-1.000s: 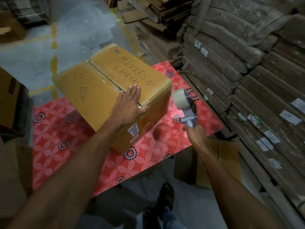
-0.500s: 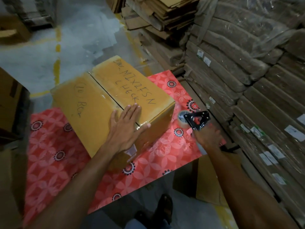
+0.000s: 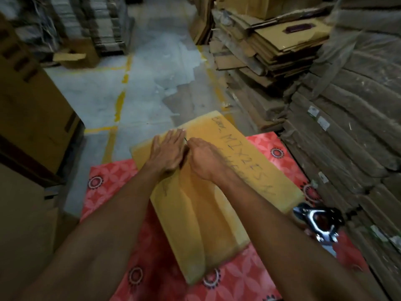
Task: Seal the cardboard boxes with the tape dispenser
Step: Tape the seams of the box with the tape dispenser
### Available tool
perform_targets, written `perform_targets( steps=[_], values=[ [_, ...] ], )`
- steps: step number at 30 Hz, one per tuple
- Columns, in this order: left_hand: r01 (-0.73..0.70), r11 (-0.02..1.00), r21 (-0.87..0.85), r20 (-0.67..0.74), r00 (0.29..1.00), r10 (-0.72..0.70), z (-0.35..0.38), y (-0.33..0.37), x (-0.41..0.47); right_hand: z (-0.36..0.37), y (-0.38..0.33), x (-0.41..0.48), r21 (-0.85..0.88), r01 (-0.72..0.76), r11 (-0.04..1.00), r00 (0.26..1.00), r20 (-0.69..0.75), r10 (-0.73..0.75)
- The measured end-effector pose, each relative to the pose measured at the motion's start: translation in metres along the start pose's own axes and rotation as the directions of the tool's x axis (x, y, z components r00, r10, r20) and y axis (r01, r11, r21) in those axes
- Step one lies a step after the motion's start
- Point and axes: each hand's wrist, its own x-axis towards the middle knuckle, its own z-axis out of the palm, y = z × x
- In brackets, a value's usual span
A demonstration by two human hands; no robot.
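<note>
Our left hand (image 3: 167,151) lies flat on the yellow-brown cardboard box (image 3: 208,224); our right hand (image 3: 204,159) presses beside it (fingers bent or straight, we cannot tell). The black-and-silver tape dispenser (image 3: 319,222) lies at four o'clock from both, nearer our right hand.

- One head-worn wide-angle camera looks forward and steeply down from close above the box (image 3: 217,203) on a red mat (image 3: 108,177).
- The left hand (image 3: 167,153) and right hand (image 3: 206,161) meet near frame centre, forearms entering from the bottom edge.
- The floor (image 3: 141,83) recedes to the top; cardboard stacks (image 3: 347,137) crowd the right edge, close to the lens.
</note>
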Motion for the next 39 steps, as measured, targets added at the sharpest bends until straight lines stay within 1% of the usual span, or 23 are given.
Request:
perform_targets(
  steps=[2, 4, 7, 9, 13, 18, 22, 23, 25, 27, 28, 30, 33, 39],
  values=[
    [-0.041, 0.999, 0.005, -0.012, 0.999, 0.041, 0.002, -0.013, 0.013, 0.012, -0.001, 0.028, -0.119, 0.012, 0.993, 0.996, 0.086, -0.002],
    [-0.031, 0.999, -0.02, -0.03, 0.999, 0.03, 0.003, -0.017, 0.019, 0.025, 0.005, 0.042, -0.195, 0.013, 0.981, 0.991, 0.135, 0.014],
    [-0.005, 0.999, 0.036, -0.069, 0.998, 0.007, 0.005, -0.016, 0.02, 0.042, 0.011, 0.04, -0.217, -0.011, 0.976, 0.994, 0.107, 0.035],
    [-0.007, 0.998, 0.055, -0.091, 0.996, 0.012, 0.007, -0.016, 0.019, 0.045, 0.013, 0.037, -0.213, -0.023, 0.977, 0.995, 0.089, 0.042],
    [0.0, 1.0, 0.018, -0.081, 0.997, 0.002, 0.006, -0.017, 0.018, 0.037, 0.009, 0.013, -0.175, -0.039, 0.984, 0.992, 0.108, 0.059],
    [0.018, 1.0, 0.022, -0.053, 0.998, -0.017, 0.003, -0.013, 0.016, 0.03, 0.015, -0.057, -0.158, -0.075, 0.985, 0.99, 0.109, 0.093],
    [0.079, 0.997, -0.01, -0.017, 0.997, -0.079, -0.001, -0.003, 0.014, 0.03, 0.013, -0.098, -0.196, -0.102, 0.975, 0.988, 0.097, 0.123],
    [0.071, 0.997, -0.014, 0.001, 0.997, -0.071, -0.002, 0.005, 0.008, 0.03, 0.013, -0.098, -0.186, -0.106, 0.977, 0.987, 0.102, 0.126],
    [-0.012, 1.0, 0.023, 0.018, 1.0, 0.011, 0.002, 0.031, -0.014, 0.029, 0.013, -0.096, -0.174, -0.113, 0.978, 0.987, 0.089, 0.13],
    [-0.087, 0.996, 0.023, -0.017, 0.996, 0.088, 0.014, 0.055, -0.043, 0.029, 0.014, -0.096, -0.164, -0.109, 0.981, 0.987, 0.097, 0.125],
    [-0.095, 0.995, 0.014, -0.041, 0.995, 0.096, 0.019, 0.063, -0.056, 0.029, 0.015, -0.097, -0.167, -0.1, 0.981, 0.987, 0.105, 0.118],
    [-0.074, 0.997, -0.013, -0.052, 0.996, 0.073, 0.023, 0.068, -0.067, 0.027, 0.017, -0.099, -0.17, -0.071, 0.983, 0.987, 0.133, 0.094],
    [-0.059, 0.998, -0.018, -0.018, 0.998, 0.059, 0.018, 0.068, -0.069, 0.019, 0.015, -0.106, -0.168, -0.039, 0.985, 0.983, 0.168, 0.068],
    [-0.055, 0.998, -0.029, -0.011, 0.998, 0.055, 0.013, 0.071, -0.073, 0.014, 0.02, -0.179, -0.185, -0.067, 0.98, 0.99, 0.111, 0.088]
  ],
)
